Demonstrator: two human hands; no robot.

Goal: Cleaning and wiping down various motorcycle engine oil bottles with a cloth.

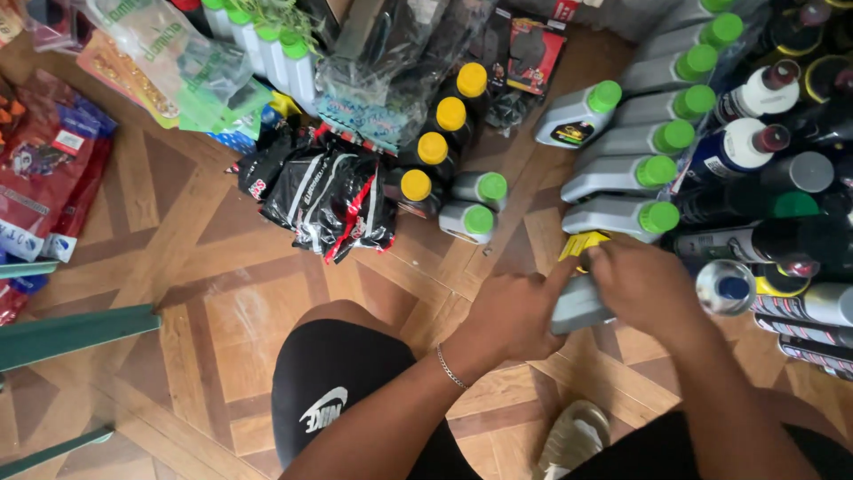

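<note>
Head view looks down on a wooden parquet floor (222, 293) lined with grey green-capped bottles (622, 173). Beneath that row, the left hand (515, 311) and right hand (644, 284) both grip a grey bottle (577, 307) bearing a yellow label.

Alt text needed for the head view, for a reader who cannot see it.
Both hands, left hand and right hand, grip a grey bottle with a yellow cap low over a wooden parquet floor. Rows of grey bottles with green caps lie beside it, and black bottles with yellow caps lie further left.
</note>
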